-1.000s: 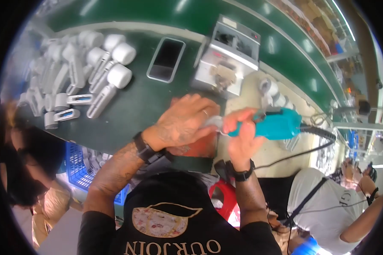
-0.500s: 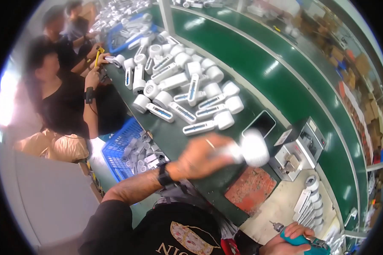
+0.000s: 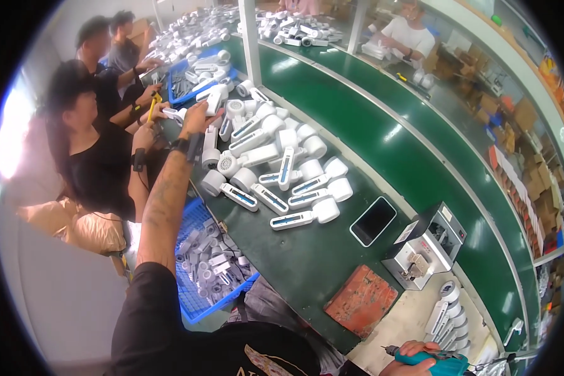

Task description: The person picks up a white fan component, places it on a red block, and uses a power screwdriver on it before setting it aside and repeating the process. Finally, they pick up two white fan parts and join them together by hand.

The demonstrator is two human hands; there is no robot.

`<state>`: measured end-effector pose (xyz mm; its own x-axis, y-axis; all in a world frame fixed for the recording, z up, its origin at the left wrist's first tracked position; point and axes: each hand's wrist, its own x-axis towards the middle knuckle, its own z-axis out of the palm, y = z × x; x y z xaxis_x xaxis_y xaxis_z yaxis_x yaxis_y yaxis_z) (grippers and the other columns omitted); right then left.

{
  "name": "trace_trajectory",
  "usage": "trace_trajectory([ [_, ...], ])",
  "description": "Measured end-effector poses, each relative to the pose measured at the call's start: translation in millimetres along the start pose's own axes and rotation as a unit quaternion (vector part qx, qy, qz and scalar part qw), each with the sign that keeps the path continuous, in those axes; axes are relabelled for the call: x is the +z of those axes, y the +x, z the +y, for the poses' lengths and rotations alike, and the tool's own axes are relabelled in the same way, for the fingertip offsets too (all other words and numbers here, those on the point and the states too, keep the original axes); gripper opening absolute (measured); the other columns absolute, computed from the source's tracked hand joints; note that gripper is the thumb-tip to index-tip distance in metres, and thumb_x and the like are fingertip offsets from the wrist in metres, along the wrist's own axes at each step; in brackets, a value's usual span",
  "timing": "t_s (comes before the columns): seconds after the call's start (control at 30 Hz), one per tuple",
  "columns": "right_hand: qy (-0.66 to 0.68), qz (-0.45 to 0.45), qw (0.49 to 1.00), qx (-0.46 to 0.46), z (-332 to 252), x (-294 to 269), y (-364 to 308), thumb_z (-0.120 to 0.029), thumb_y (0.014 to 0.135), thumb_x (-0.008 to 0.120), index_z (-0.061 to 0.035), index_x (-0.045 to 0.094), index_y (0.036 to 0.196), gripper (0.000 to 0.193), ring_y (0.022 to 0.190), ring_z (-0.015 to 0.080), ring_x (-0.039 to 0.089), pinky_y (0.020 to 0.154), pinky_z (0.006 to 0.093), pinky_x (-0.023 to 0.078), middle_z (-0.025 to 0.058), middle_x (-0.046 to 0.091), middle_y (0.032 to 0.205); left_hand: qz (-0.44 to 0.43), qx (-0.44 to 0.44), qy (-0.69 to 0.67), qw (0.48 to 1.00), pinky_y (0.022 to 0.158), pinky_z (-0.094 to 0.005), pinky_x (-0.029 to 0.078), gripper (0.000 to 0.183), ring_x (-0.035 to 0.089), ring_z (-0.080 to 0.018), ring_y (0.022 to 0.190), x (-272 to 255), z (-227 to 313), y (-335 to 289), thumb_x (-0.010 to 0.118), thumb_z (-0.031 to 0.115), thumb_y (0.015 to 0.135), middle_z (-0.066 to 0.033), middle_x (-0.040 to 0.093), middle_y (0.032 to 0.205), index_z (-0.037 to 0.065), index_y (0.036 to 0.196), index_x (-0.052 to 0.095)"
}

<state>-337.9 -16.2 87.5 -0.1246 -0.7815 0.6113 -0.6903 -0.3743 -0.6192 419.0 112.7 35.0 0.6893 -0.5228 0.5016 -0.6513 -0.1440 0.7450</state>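
Observation:
Stretched out to the far left, my left hand (image 3: 198,119) has its fingers around a white handheld fan (image 3: 215,99) at the far end of a pile of similar white fans (image 3: 257,139). The hand partly covers that fan. Several fans in the pile show an open slot with a blue strip along the handle, and one shows a round grille. At the lower right, my right hand (image 3: 416,349) grips a teal power screwdriver (image 3: 433,360), its bit pointing left. A row of white fans (image 3: 450,319) lies beyond it on a pale board.
On the green bench lie a phone (image 3: 373,221) and a worn reddish slab (image 3: 361,301). Beside them stands a small metal bench device (image 3: 425,249). A blue basket (image 3: 188,301) of grey parts sits below the bench edge. Co-workers (image 3: 97,135) work at the left; a green conveyor (image 3: 382,135) runs behind.
My left hand has swung from mid-bench to the far left, carrying a white fan to the pile. My right hand still holds the screwdriver. The view has shifted, showing more of the far side.

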Motion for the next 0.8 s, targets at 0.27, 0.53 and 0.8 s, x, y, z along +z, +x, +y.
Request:
trace_trajectory([
  [0.27,0.417,-0.122,0.895,0.106,-26,1,-2,-0.051,0.102,0.047,0.0008,0.049,0.109,0.052,0.062,0.0224,0.05,0.058,0.0327,0.046,0.0112,0.048,0.073,0.101,-0.174,0.008,0.98,0.092,-0.0355,0.054,0.043,0.063,-0.028,0.115,10,-21,35,0.054,0.024,0.096,-0.0196,0.065,0.123,-0.002,0.131,0.058],
  [0.53,0.439,-0.078,0.885,0.131,13,2,-14,-0.054,0.094,0.06,0.0027,0.051,0.119,0.063,0.065,0.0167,0.052,0.061,0.0309,0.046,0.0057,0.053,0.073,0.151,0.111,0.317,0.93,0.094,-0.0459,0.047,0.048,0.062,-0.0413,0.106,45,20,53,0.062,0.039,0.095,-0.0261,0.066,0.112,-0.001,0.121,0.061],
  [0.8,0.45,-0.124,0.87,0.158,4,-7,-6,-0.04,0.09,0.069,0.0046,0.056,0.122,0.057,0.077,0.0142,0.06,0.07,0.0273,0.046,0.0083,0.064,0.085,-0.313,0.176,-0.094,0.929,0.082,-0.0332,0.052,0.026,0.068,-0.0227,0.094,215,400,-141,0.068,0.017,0.092,-0.0125,0.071,0.108,0.006,0.115,0.066],
])
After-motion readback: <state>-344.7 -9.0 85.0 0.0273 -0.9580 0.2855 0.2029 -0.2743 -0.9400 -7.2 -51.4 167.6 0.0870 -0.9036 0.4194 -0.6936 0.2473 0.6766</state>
